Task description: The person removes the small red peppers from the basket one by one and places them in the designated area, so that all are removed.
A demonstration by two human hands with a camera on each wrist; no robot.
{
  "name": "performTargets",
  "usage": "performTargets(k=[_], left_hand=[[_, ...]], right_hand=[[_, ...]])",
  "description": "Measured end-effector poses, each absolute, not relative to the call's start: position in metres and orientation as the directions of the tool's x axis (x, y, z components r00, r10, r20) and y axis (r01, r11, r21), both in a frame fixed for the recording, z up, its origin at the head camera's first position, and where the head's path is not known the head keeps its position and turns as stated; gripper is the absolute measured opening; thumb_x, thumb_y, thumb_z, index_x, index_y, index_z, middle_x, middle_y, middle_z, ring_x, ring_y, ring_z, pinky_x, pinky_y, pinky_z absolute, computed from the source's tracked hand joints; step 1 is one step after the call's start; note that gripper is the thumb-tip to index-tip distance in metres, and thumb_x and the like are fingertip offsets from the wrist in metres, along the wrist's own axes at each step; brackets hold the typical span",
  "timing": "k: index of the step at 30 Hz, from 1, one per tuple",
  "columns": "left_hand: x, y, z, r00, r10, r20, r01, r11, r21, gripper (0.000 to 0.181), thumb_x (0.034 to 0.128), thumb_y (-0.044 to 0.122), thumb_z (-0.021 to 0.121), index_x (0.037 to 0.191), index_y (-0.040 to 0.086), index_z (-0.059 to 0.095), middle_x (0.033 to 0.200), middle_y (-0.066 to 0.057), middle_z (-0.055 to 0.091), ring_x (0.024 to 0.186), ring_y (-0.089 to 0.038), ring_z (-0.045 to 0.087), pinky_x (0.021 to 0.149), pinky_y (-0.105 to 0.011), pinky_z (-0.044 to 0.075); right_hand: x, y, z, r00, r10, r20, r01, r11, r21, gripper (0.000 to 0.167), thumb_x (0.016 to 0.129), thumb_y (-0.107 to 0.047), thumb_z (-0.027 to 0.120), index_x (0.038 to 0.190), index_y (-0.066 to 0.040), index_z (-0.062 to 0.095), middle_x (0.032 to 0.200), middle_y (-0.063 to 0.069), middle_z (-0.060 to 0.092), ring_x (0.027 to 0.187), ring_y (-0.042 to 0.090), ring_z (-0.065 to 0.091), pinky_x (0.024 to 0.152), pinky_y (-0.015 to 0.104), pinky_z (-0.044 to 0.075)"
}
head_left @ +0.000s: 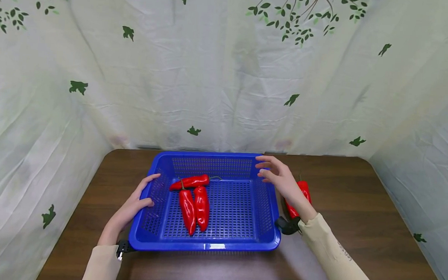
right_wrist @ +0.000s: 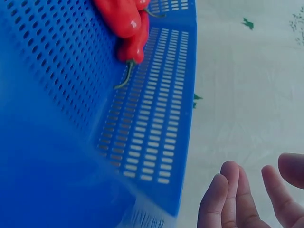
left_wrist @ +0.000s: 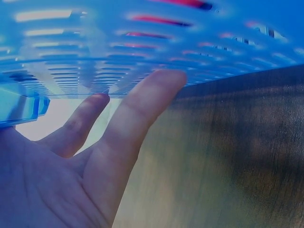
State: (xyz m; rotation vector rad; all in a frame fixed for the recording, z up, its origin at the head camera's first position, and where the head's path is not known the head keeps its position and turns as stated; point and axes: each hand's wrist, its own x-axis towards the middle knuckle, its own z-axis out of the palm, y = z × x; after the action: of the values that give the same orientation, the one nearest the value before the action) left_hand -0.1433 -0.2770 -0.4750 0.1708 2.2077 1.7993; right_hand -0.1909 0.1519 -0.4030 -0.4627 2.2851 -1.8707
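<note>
A blue plastic basket [head_left: 227,208] with slotted walls lies before me, three red peppers [head_left: 201,208] inside toward its left half. My left hand [head_left: 129,211] holds the basket's left side, thumb and a finger over the rim; the left wrist view shows other fingers [left_wrist: 137,109] reaching beneath its slotted underside. Over the basket's back right corner hovers my right hand [head_left: 277,177], its fingers loosely bent with nothing between them. In the right wrist view those fingers [right_wrist: 242,204] stand apart from the basket wall. Another red pepper [head_left: 304,190] is outside the basket on the right, partly hidden by my right forearm.
Brown wooden table [head_left: 358,208] extends on both sides of the basket. A pale curtain [head_left: 220,71] with green leaf prints hangs behind the table and along its sides. Dark straps with small devices sit on both wrists.
</note>
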Motion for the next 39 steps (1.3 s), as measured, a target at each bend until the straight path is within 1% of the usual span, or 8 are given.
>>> performTargets(k=[9,14,17,22,28,31,35,39], left_hand=[[-0.143,-0.277,-0.475,-0.953,0.266,-0.142,-0.083,0.222,0.971,0.074,0.0833,0.001,0.045,0.15,0.022,0.02,0.151,-0.021,0.007,0.121,-0.051,0.032,0.083,-0.051,0.046],[-0.143,-0.276,-0.474,-0.952,0.268,-0.146,-0.089,0.214,0.973,0.074,0.0834,0.001,0.045,0.149,0.022,0.019,0.151,-0.021,0.008,0.12,-0.051,0.032,0.082,-0.05,0.046],[-0.142,-0.276,-0.473,-0.951,0.273,-0.144,-0.088,0.209,0.974,0.074,0.0839,0.001,0.046,0.15,0.022,0.019,0.151,-0.021,0.007,0.12,-0.051,0.032,0.082,-0.051,0.047],[-0.141,-0.276,-0.471,-0.951,0.275,-0.141,-0.084,0.208,0.975,0.074,0.0842,0.001,0.046,0.15,0.022,0.019,0.151,-0.022,0.006,0.12,-0.052,0.032,0.082,-0.053,0.047],[-0.142,-0.277,-0.472,-0.95,0.273,-0.149,-0.093,0.208,0.974,0.074,0.0842,0.001,0.046,0.15,0.023,0.019,0.152,-0.021,0.005,0.12,-0.052,0.031,0.082,-0.053,0.047],[-0.142,-0.277,-0.473,-0.951,0.27,-0.152,-0.097,0.207,0.973,0.074,0.084,0.001,0.046,0.15,0.023,0.019,0.151,-0.021,0.005,0.12,-0.052,0.032,0.082,-0.052,0.047],[-0.142,-0.277,-0.472,-0.951,0.268,-0.154,-0.1,0.205,0.974,0.074,0.084,0.001,0.046,0.15,0.023,0.019,0.152,-0.021,0.005,0.12,-0.052,0.032,0.082,-0.052,0.047],[-0.142,-0.277,-0.471,-0.949,0.273,-0.154,-0.101,0.199,0.975,0.075,0.0841,0.001,0.046,0.15,0.023,0.018,0.152,-0.021,0.004,0.12,-0.052,0.032,0.081,-0.052,0.047]], right_hand=[[-0.193,0.128,-0.404,-0.917,-0.39,0.08,-0.163,0.183,-0.97,0.039,0.096,-0.007,0.052,0.135,-0.001,0.048,0.123,0.026,0.054,0.103,0.035,0.059,0.087,0.05,0.046],[-0.194,0.113,-0.407,-0.916,-0.398,0.056,-0.138,0.182,-0.974,0.039,0.096,-0.008,0.053,0.134,-0.001,0.05,0.12,0.022,0.057,0.101,0.033,0.059,0.086,0.051,0.046],[-0.194,0.105,-0.41,-0.915,-0.402,0.038,-0.124,0.191,-0.974,0.04,0.095,-0.008,0.054,0.134,-0.002,0.05,0.119,0.019,0.058,0.099,0.029,0.06,0.085,0.048,0.048],[-0.191,0.09,-0.409,-0.908,-0.418,0.007,-0.106,0.215,-0.971,0.04,0.095,-0.005,0.053,0.135,0.0,0.049,0.12,0.021,0.057,0.098,0.029,0.06,0.083,0.045,0.049],[-0.177,0.074,-0.386,-0.899,-0.438,-0.005,-0.11,0.236,-0.966,0.037,0.095,-0.003,0.051,0.131,0.003,0.051,0.117,0.023,0.058,0.094,0.028,0.061,0.081,0.038,0.05],[-0.174,0.068,-0.382,-0.895,-0.445,-0.008,-0.109,0.237,-0.965,0.036,0.095,-0.002,0.05,0.131,0.003,0.051,0.116,0.023,0.058,0.094,0.028,0.061,0.08,0.037,0.05],[-0.186,0.061,-0.403,-0.897,-0.442,-0.016,-0.092,0.223,-0.971,0.036,0.095,-0.003,0.051,0.131,-0.001,0.053,0.115,0.018,0.06,0.094,0.026,0.061,0.08,0.038,0.05],[-0.194,0.055,-0.419,-0.901,-0.433,-0.021,-0.079,0.212,-0.974,0.036,0.095,-0.004,0.051,0.13,-0.004,0.055,0.112,0.013,0.061,0.092,0.024,0.062,0.081,0.043,0.05]])
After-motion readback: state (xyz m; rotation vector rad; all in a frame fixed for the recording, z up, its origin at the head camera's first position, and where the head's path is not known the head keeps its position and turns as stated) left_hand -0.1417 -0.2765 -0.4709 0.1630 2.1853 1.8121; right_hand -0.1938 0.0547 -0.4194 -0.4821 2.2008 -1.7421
